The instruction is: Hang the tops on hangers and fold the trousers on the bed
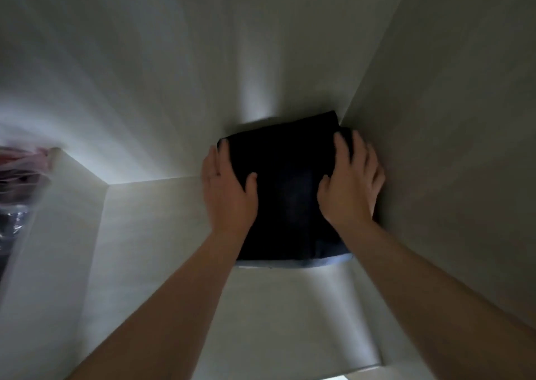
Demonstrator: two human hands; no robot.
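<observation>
Folded dark trousers [285, 185] on a pale shelf [290, 307], lying between both hands. Left hand [229, 188] lies along the bundle's left edge, fingers straight and together, thumb on top. Right hand [351, 182] rests flat on its right part, fingers slightly spread, just beside the side wall [435, 147]. Long axis runs wrist to fingertip, paler hem edge wristward. Neither hand is nearer.

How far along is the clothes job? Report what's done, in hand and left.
Done: one pair of dark trousers is folded into a neat block. In hand: the left hand and right hand press its sides, with it in the corner of a pale shelf. Left: blurred pink clothes at the left edge; whether they hang on hangers cannot be told. No bed or hangers show.
</observation>
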